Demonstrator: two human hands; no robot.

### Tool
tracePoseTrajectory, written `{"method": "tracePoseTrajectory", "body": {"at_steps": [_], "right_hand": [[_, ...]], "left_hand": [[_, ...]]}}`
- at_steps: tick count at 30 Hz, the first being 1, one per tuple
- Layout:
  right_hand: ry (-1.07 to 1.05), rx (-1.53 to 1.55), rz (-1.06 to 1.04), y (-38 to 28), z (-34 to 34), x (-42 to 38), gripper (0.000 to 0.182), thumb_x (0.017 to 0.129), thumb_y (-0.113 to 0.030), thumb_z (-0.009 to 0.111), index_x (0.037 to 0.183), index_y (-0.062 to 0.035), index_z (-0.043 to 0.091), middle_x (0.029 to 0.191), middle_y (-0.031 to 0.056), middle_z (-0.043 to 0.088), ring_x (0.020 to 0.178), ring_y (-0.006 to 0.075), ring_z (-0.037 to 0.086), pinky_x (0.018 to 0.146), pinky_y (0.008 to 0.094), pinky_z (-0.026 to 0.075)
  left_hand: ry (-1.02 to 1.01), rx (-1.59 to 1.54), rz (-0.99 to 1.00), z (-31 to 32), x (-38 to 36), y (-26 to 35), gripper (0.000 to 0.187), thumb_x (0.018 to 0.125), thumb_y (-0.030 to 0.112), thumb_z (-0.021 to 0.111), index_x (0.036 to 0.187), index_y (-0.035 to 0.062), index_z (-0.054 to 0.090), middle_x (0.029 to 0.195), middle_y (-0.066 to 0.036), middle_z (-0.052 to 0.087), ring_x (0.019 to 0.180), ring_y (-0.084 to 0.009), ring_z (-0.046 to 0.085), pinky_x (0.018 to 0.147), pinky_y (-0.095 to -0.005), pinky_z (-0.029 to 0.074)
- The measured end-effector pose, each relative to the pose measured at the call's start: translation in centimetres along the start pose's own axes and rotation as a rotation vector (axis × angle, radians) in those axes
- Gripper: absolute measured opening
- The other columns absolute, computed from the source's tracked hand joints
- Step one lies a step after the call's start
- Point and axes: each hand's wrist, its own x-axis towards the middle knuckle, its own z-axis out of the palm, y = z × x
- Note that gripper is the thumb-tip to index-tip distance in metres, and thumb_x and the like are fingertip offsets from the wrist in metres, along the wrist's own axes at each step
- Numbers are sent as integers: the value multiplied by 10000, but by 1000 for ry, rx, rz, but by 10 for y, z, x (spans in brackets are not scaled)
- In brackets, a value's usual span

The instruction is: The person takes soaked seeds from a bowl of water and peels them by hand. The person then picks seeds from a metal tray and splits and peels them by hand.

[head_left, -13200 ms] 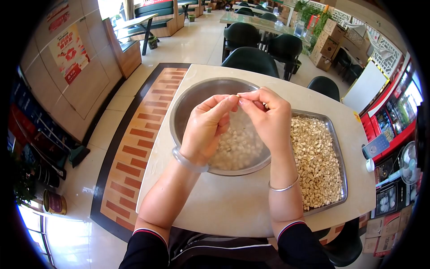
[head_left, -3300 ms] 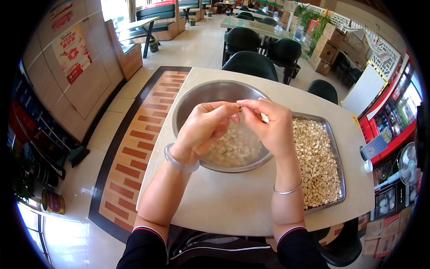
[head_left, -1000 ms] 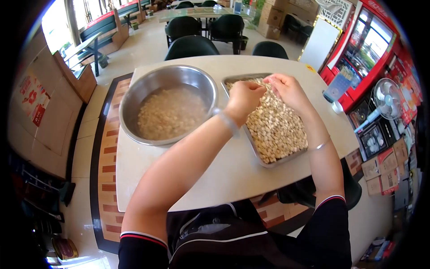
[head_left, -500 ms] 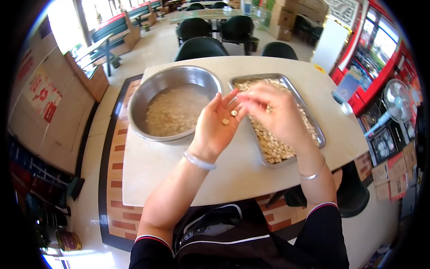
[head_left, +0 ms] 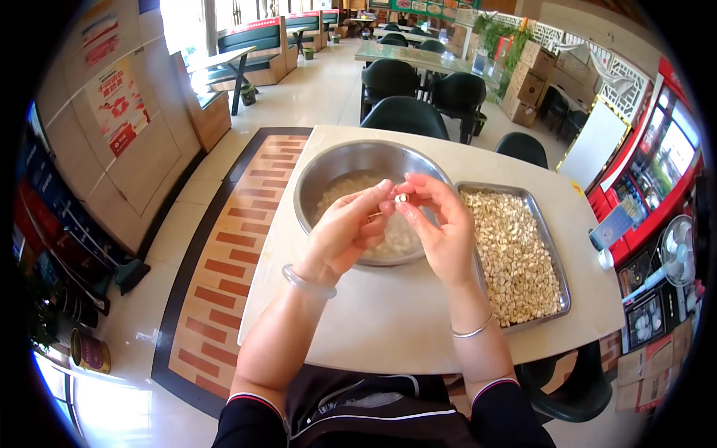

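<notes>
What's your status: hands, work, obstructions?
Right hand: fingers pinching small pale round seed. Left hand: fingers close beside it. Round silver metal bowl below; nothing visibly in the way.

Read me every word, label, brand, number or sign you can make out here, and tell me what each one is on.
Nothing reads clearly enough to quote.
Larger wall poster: red characters, too blurred.
Smaller wall poster: too blurred.
Green sign at the back: too small.
Cartons at lower right: red print, unreadable.
Yellow sticker on the table: any text is too small.
</notes>
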Motion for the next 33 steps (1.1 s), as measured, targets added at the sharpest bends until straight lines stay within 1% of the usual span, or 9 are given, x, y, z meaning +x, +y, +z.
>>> {"method": "tracePoseTrajectory", "body": {"at_steps": [7, 11, 14, 17, 20, 23, 26, 29, 33], "right_hand": [[83, -151, -193, 17, 13, 19, 102, 845, 37, 663, 940, 0, 671, 881, 67, 684, 819, 119, 645, 752, 231, 510], [134, 256, 217, 32, 17, 35, 83, 865, 9, 625, 927, 0, 680, 874, 94, 698, 776, 152, 659, 733, 239, 508], [-104, -207, 283, 47, 11, 64, 154, 837, 16, 636, 980, -1, 690, 927, 134, 705, 806, 195, 678, 766, 275, 526], [-803, -1119, 351, 101, 8, 85, 213, 852, -54, 619, 1052, -36, 690, 947, 112, 712, 843, 234, 683, 763, 347, 525], [-1278, -1152, 523, 101, 19, 65, 275, 848, -104, 606, 1109, -79, 689, 1031, 121, 700, 882, 300, 675, 765, 405, 523], [-1054, -956, 369, 70, 1, 73, 261, 869, -109, 599, 1112, -82, 689, 1125, 125, 676, 911, 263, 675, 731, 391, 527], [-511, -798, 352, 45, -5, 73, 231, 876, -85, 618, 1093, -62, 693, 1126, 112, 661, 900, 186, 659, 683, 311, 515], [-67, -227, 94, 36, -3, 59, 227, 822, -14, 668, 1033, -78, 717, 927, 56, 643, 717, 175, 623, 630, 282, 503], [-23, -335, -55, 36, 1, 45, 193, 803, -9, 710, 991, -50, 716, 880, 39, 605, 699, 132, 598, 575, 235, 476]], "left_hand": [[21, 70, 66, -11, 21, 6, 223, 941, 252, 636, 837, 56, 617, 613, 79, 430, 487, -15, 272, 436, -192, 197], [46, 29, 34, -22, 30, 2, 187, 973, 224, 580, 922, 52, 630, 705, 41, 536, 490, -5, 292, 420, -176, 206], [110, 19, 104, -36, 29, 13, 175, 954, 211, 610, 965, 37, 631, 780, 19, 567, 498, -3, 289, 420, -174, 205], [239, -26, 191, -32, 28, 20, 174, 936, 173, 632, 1023, 22, 625, 879, -25, 587, 512, -3, 300, 436, -169, 220], [234, -67, 168, -32, 31, 14, 189, 928, 154, 642, 1049, 11, 619, 895, -33, 585, 515, -5, 306, 447, -167, 234], [176, -117, 149, -39, 32, 12, 189, 927, 135, 639, 1079, 22, 629, 922, -26, 607, 534, -3, 334, 454, -167, 248], [144, -101, 137, -38, 37, 14, 181, 931, 132, 633, 1079, 30, 639, 912, -13, 622, 544, 0, 344, 457, -166, 254], [122, -69, 102, -31, 45, 12, 184, 930, 128, 632, 1080, 22, 639, 866, 10, 614, 544, 3, 344, 457, -166, 252], [83, 4, 91, -30, 54, 5, 174, 924, 111, 630, 1063, 7, 642, 774, 47, 569, 537, 5, 338, 454, -172, 242]]}}
